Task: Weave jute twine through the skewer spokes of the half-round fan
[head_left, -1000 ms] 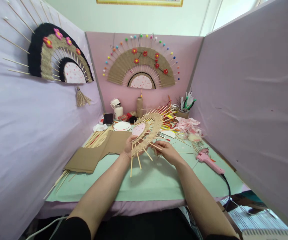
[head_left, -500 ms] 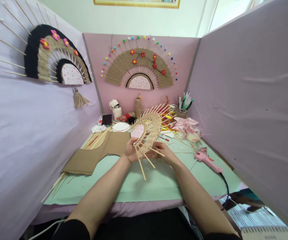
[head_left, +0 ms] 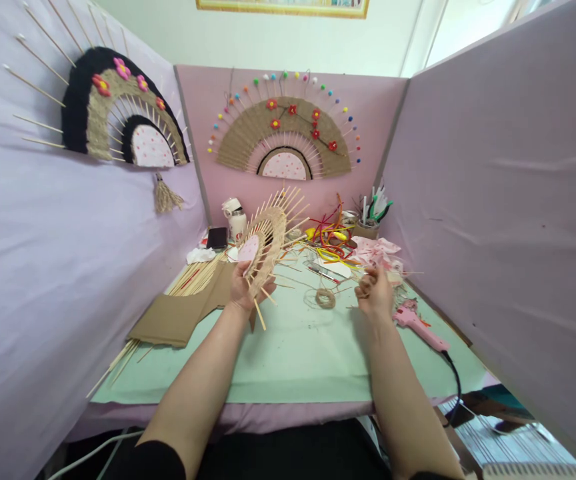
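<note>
Many sticks point(head_left: 259, 315) rib the arched, rough-woven fan point(head_left: 277, 233) the left hand point(head_left: 241, 288) grasps; the right hand point(head_left: 375, 292) curls, its hold unclear.

The left sleeve point(head_left: 157, 460) was black, ending near the elbow; the right sleeve point(head_left: 435, 475) showed as a black sliver. Black clothing point(head_left: 293, 457) filled the near middle. The left hand point(head_left: 245, 288) and right hand point(head_left: 375, 293) were bare.

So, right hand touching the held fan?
Apart: the head view shows green tabletop and a twine coil between the right hand and the fan.
</note>
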Demonstrator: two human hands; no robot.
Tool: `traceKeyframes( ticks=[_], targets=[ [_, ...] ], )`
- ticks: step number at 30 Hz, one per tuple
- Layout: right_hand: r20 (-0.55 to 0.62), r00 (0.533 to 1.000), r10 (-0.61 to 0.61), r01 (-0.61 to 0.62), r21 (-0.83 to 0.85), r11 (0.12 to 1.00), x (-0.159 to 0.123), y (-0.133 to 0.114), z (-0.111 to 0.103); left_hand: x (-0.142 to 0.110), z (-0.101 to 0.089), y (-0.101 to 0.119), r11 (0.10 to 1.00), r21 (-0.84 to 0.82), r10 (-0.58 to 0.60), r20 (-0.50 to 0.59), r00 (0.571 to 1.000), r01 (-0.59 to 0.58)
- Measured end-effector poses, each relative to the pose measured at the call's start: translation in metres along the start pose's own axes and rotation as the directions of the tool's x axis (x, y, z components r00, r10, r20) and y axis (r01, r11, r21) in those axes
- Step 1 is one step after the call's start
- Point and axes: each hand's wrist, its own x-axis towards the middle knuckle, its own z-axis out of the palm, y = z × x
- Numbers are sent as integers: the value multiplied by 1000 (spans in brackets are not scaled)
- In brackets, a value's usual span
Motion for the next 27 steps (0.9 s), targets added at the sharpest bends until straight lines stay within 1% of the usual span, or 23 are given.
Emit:
traceKeyframes(
  ticks=[2,3,4,5,6,7,8,9,10,11,12,13,14,15,16,17,18,19,20,21,24,26,27],
  targets=[
    [-142,988,-53,65,81,995,14,-7,-13,-1,3,1,999,-22,39,39,998,-38],
    [-262,960,-95,117,69,991,19,-9,-18,-2,4,1,998,-30,54,51,997,-52],
    [-373,916,-149,166,14,986,22,-10,-21,-2,4,0,998,-34,63,52,997,-61],
    [-452,863,-223,210,-81,974,23,-10,-23,-2,4,0,997,-33,68,48,997,-66],
    [-484,817,-315,241,-210,947,22,-9,-22,-2,4,0,997,-27,68,43,997,-67],
    [-460,785,-415,263,-358,896,20,-7,-20,-1,3,0,998,-14,64,35,997,-64],
    [-385,772,-505,284,-503,817,16,-4,-16,0,1,0,999,4,54,29,998,-54],
    [-263,779,-569,309,-628,714,11,-2,-11,1,-1,-1,999,28,36,24,999,-37],
    [-153,787,-598,334,-709,621,5,-1,-5,2,-3,-2,998,52,17,19,1000,-18],
    [-56,802,-595,368,-739,565,-1,0,1,4,-6,-3,997,74,-7,14,1000,6],
    [60,825,-562,424,-723,546,-8,-1,8,5,-9,-4,995,93,-36,10,999,35],
    [186,851,-491,477,-664,576,-16,-4,16,7,-12,-5,992,106,-68,5,998,67],
    [308,873,-377,486,-589,646,-24,-8,24,8,-15,-7,987,119,-104,3,995,103],
    [436,868,-235,458,-526,716,-33,-13,33,9,-17,-8,981,132,-140,1,990,139],
    [551,827,-109,417,-472,777,-41,-19,41,9,-19,-8,975,143,-170,3,985,168],
    [661,751,12,371,-436,820,-49,-24,50,10,-20,-9,969,155,-196,8,981,192],
    [744,660,101,324,-404,855,-57,-29,58,10,-21,-9,964,166,-214,14,977,208],
    [797,584,156,279,-377,883,-64,-32,66,10,-21,-9,960,174,-226,25,974,218],
    [824,530,199,239,-370,898,-68,-33,73,10,-21,-9,957,183,-234,39,971,224],
    [825,526,208,217,-366,905,-71,-32,78,9,-20,-9,955,191,-240,56,969,225],
    [791,570,221,160,-371,915,-69,-18,85,9,-19,-8,953,204,-251,131,959,222],
    [752,609,254,57,-360,931,-60,-7,82,9,-19,-8,952,215,-260,180,949,220],
    [719,642,266,-13,-337,941,-54,-2,79,9,-20,-8,949,226,-267,196,943,222]
  ],
)
